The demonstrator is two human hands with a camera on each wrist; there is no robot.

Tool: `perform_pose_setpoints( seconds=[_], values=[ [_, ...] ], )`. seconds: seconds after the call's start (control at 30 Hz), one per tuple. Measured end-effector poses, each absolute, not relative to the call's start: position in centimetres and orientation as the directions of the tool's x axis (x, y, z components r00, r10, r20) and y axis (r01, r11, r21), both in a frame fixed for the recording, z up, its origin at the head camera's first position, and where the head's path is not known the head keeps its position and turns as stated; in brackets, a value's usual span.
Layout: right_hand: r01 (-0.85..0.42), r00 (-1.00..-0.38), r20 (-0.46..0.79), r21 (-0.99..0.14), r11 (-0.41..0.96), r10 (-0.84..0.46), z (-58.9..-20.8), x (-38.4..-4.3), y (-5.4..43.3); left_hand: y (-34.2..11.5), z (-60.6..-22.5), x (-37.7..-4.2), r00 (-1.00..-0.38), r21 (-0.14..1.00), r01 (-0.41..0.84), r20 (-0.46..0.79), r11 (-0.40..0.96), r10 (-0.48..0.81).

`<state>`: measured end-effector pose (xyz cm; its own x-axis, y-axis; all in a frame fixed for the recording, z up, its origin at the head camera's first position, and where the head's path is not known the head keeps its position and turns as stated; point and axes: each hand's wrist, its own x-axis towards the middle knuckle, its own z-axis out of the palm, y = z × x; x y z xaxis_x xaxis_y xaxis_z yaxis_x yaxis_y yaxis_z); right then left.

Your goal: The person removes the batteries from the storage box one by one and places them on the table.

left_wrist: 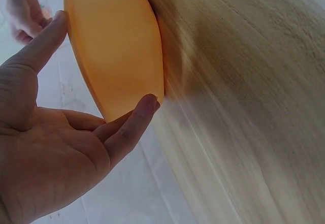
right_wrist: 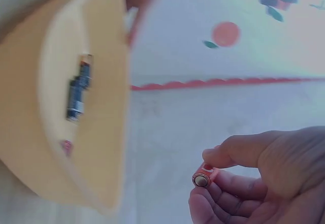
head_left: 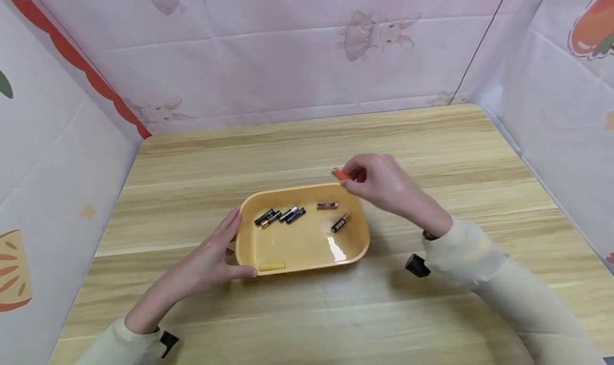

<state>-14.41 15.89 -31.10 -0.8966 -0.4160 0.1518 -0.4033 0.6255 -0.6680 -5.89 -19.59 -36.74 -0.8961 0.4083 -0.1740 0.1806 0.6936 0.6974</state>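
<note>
A yellow plastic tray (head_left: 307, 248) holds several dark batteries (head_left: 280, 216), a purple-pink battery (head_left: 327, 206), a black battery with a copper end (head_left: 340, 223) and a yellow battery (head_left: 272, 266). My left hand (head_left: 216, 253) grips the tray's left end, thumb by the near corner and fingers spread along the side wall (left_wrist: 117, 46). Over the tray's far right corner, my right hand (head_left: 381, 181) pinches an orange battery (head_left: 340, 174) between thumb and fingers. The battery's round metal end (right_wrist: 201, 181) shows in the right wrist view.
The tray stands on a wood-grain table (head_left: 230, 157). Behind it hangs a pink cloth wall (head_left: 297, 61) with rabbit prints, and more printed cloth (head_left: 571, 120) closes off the sides. A small black device (head_left: 417, 265) juts from the right cuff.
</note>
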Motion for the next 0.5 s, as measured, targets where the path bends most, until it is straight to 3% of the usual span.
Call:
perform_pose_setpoints(
  seconds=[0.27,0.5],
  values=[
    [-0.319,-0.945,0.189,-0.708,0.631,-0.266,-29.4,-14.3,18.7,-19.7,-36.7,-5.7,-0.898,0.703,0.175,-0.173,0.689,0.405],
    [-0.198,-0.974,0.081,-0.76,0.62,-0.211,-30.5,-14.4,20.1,-19.7,-36.6,-5.7,-0.898,0.7,0.175,-0.175,0.692,0.404]
  ],
)
